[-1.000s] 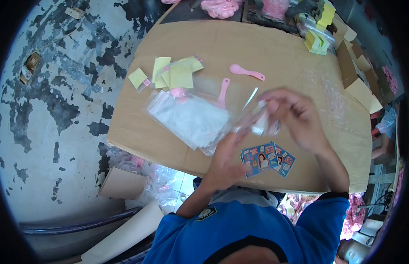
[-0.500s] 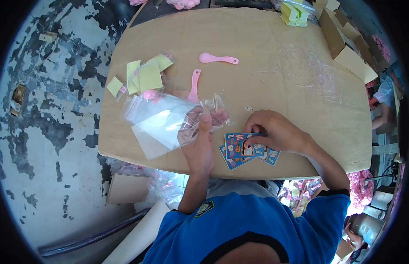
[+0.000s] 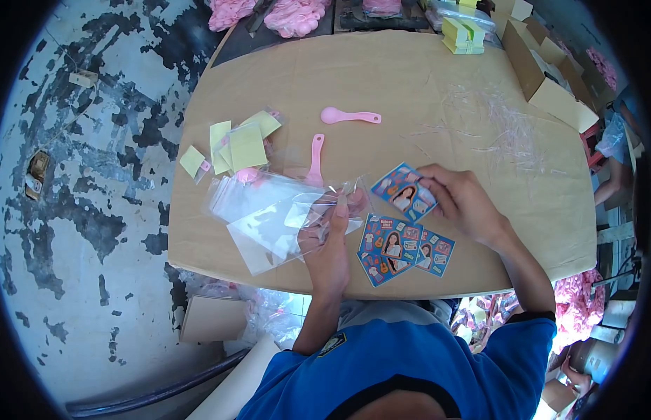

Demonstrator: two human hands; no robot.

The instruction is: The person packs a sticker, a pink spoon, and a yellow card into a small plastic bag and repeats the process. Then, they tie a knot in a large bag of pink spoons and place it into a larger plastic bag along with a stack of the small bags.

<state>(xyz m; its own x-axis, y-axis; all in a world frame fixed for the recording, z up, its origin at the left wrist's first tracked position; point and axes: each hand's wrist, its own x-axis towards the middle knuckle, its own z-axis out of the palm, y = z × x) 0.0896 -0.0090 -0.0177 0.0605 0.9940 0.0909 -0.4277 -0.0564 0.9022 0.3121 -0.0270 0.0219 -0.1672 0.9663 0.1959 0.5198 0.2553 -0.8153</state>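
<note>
My left hand [image 3: 329, 245] is closed on a stack of clear plastic bags [image 3: 262, 210], which fans out to the left over the table. Between the fingers and thumb of my right hand [image 3: 462, 203] is a blue picture card [image 3: 404, 191], raised near the open end of the bags. Below it, several similar cards [image 3: 390, 241] lie overlapped on the brown table covering. One pink spoon [image 3: 315, 161] lies just beyond the bags, and another pink spoon [image 3: 350, 116] rests farther back.
Yellow paper pieces in clear bags [image 3: 247, 147] lie at the left. Thin plastic strips [image 3: 511, 133] are scattered at the right. A bundle of yellow paper [image 3: 463, 36] and an open cardboard box [image 3: 549, 70] stand at the back right. Another person's arm [image 3: 609, 189] shows at the far right.
My right hand has lifted a card off the pile and brought it up beside the bags. My left hand still holds the bags. The whole view has shifted slightly.
</note>
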